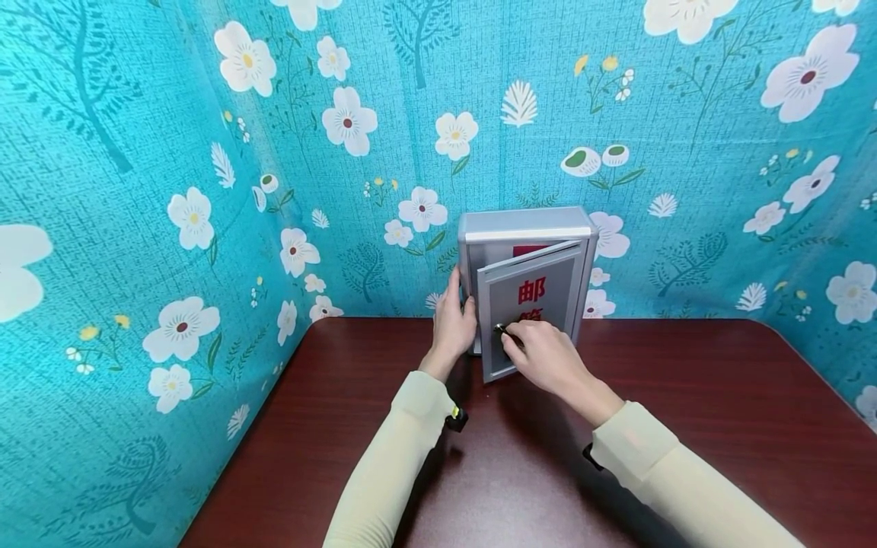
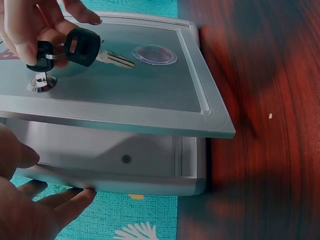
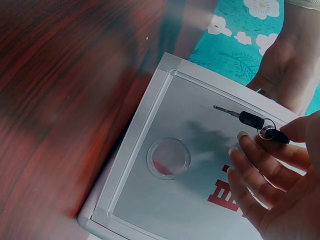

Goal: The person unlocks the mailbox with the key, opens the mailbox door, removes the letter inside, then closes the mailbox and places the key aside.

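Observation:
A grey metal mailbox point(image 1: 524, 222) stands upright against the cloth, its front door point(image 1: 563, 293) ajar on the left side. Red characters mark the door. My right hand point(image 1: 548, 358) pinches the black head of a key point(image 2: 43, 56) whose blade sits in the round lock point(image 2: 42, 83). From the same ring dangles a second key point(image 2: 82, 47), over the door's face. On the mailbox's left side wall point(image 2: 145, 184) my left hand point(image 1: 452, 327) holds on, fingers along the outside and thumb by the front edge. Part of the interior point(image 2: 95, 147) shows through the gap.
The mailbox stands on a dark red-brown wooden table point(image 1: 384, 426), near its back edge. Blue flowered cloth point(image 1: 384, 175) hangs behind and at the sides. A clear round disc point(image 3: 168, 158) is set in the door. A tiny pale speck point(image 2: 270, 116) lies on the table.

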### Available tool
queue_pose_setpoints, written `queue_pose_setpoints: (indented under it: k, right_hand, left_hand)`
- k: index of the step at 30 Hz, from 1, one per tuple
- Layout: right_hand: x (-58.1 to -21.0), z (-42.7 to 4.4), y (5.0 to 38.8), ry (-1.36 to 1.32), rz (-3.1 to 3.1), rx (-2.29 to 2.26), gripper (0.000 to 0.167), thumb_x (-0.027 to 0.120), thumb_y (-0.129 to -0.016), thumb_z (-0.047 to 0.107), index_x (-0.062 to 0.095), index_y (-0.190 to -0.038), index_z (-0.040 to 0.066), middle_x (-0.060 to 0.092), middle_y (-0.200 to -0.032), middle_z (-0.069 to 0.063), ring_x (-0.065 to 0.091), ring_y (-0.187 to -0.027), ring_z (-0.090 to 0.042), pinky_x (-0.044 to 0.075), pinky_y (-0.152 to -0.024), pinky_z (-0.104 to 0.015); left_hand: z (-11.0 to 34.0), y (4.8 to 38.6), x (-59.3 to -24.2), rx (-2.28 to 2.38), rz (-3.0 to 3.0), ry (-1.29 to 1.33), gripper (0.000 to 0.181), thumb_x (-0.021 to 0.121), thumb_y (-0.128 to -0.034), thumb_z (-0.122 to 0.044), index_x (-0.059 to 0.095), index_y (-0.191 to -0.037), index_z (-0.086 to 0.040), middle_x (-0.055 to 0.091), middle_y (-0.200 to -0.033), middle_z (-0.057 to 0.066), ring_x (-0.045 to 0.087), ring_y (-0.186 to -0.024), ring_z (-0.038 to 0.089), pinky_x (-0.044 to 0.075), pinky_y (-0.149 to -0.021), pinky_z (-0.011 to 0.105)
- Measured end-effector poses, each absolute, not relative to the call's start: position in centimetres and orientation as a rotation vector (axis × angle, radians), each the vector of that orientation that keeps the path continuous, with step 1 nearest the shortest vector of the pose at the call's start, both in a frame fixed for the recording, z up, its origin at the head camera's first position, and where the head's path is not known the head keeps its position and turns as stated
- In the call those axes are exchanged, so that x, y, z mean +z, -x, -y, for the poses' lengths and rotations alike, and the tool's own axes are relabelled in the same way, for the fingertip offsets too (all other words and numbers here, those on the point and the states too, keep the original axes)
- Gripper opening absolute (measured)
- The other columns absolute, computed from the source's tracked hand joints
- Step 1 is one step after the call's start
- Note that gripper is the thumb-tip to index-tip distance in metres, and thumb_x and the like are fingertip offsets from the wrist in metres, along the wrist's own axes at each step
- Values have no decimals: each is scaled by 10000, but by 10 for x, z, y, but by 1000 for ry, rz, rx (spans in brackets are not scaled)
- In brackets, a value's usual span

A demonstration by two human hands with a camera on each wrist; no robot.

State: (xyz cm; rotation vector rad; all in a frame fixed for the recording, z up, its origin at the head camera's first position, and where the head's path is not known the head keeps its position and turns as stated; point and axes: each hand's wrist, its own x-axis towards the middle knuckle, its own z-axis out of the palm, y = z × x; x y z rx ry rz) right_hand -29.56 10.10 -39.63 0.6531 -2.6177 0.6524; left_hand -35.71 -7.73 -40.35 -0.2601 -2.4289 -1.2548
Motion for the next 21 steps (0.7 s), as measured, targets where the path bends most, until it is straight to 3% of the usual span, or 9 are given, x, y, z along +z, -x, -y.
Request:
queue_pose_setpoints:
  k: [5,13,21]
  right_hand:
    - [-396,-105,291,-671,2610,664,228,650,-990,240,782,-1089,82,750,-967,-81,662,-775,-190,605,-693,-412]
    - [-396,-113,284,-673,2619,683,252,658,-982,234,777,-1129,67,754,-1023,-104,692,-853,-236,610,-754,-451]
    - [-395,-127,278,-652,2638,726,255,682,-947,232,786,-1121,76,755,-1064,-110,693,-894,-253,607,-760,-468]
  left_hand:
    - [76,357,-404,-1256,2429,244,666,511,-1071,-114,198,-1654,-191,392,-1620,100,410,-1459,285,406,-1132,492]
    - [76,358,-405,-1233,2408,261,661,515,-1059,-93,216,-1647,-142,427,-1591,142,436,-1440,300,407,-1133,484]
    - [74,359,-405,-1232,2406,264,660,503,-1064,-98,200,-1648,-131,352,-1640,107,380,-1479,262,374,-1163,448]
